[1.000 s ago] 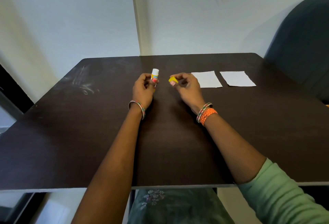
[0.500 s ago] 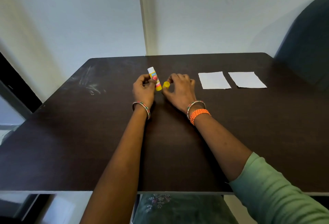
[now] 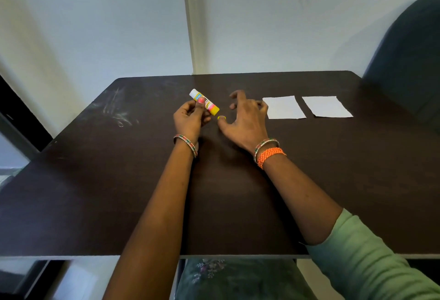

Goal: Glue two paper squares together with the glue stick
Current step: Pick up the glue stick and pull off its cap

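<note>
My left hand point(image 3: 190, 118) grips a glue stick point(image 3: 205, 102) with a yellow end and a white end, tilted above the dark table point(image 3: 142, 192). Its yellow cap point(image 3: 221, 117) lies on the table just beside my right thumb. My right hand point(image 3: 245, 118) hovers with its fingers spread and holds nothing; its fingertips are close to the nearer of two white paper squares. That left square point(image 3: 284, 107) and the right square point(image 3: 327, 106) lie flat side by side at the table's far right, apart from each other.
A dark chair back point(image 3: 409, 56) stands at the right beyond the table. White walls rise behind the far edge. Scuff marks point(image 3: 119, 113) show on the table's left part.
My right hand has let the yellow cap go onto the table and spread its fingers toward the papers. My left hand has tilted the glue stick, white end to the left.
</note>
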